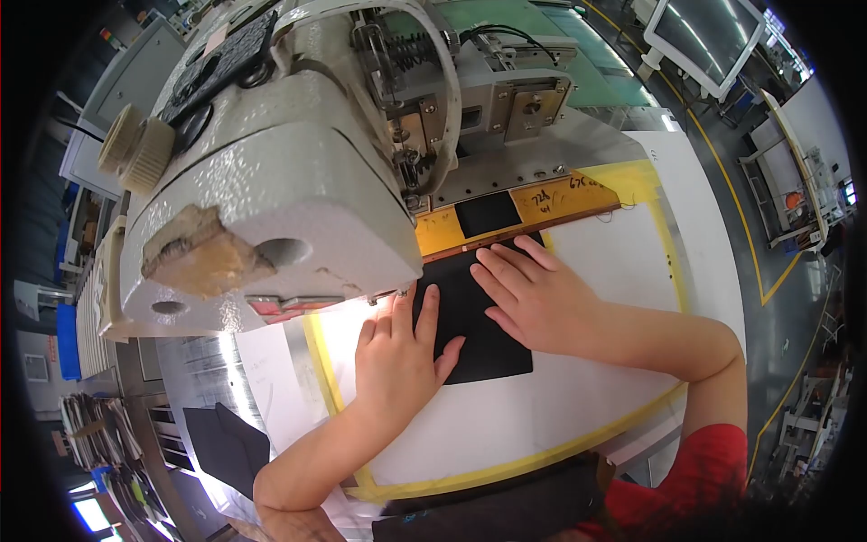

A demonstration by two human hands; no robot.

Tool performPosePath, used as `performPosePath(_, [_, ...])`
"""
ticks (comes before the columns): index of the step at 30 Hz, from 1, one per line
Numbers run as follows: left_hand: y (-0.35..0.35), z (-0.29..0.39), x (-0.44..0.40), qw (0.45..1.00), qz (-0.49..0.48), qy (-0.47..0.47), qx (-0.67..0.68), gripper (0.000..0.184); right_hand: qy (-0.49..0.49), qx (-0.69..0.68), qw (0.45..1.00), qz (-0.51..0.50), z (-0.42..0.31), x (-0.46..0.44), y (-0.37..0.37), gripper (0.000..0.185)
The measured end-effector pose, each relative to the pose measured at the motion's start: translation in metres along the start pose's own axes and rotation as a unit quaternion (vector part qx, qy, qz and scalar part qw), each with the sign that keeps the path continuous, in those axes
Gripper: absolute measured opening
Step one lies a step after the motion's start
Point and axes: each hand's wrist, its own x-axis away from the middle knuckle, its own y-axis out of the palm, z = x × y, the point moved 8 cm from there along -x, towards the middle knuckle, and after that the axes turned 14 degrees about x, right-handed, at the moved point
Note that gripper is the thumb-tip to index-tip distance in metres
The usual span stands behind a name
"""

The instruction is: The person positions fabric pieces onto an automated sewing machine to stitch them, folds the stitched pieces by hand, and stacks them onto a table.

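A black fabric piece (pixel 474 312) lies flat on the white work surface (pixel 578 397), its upper edge at a yellow marked strip (pixel 569 199) under the machine. My left hand (pixel 397 352) rests on the left part of the fabric with its fingers spread; some fingertips are close to the machine head (pixel 271 199). Over the right part of the fabric lies my right hand (pixel 542 303), palm down, fingers stretched toward the strip. Neither hand grips anything. Black material also shows in a window of the strip.
More black pieces (pixel 226 447) lie on the metal surface at the lower left. Yellow tape (pixel 506 465) borders the white surface. A monitor (pixel 704 41) stands at the upper right, and stacked sheets (pixel 99 429) are at the far left.
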Motion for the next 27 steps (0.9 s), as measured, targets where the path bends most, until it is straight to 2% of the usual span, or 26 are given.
performPosePath(27, [-0.010,0.020,-0.010,0.998,0.037,-0.053,-0.019,0.056,-0.036,-0.009,0.998,0.042,0.027,0.019,-0.003,0.052])
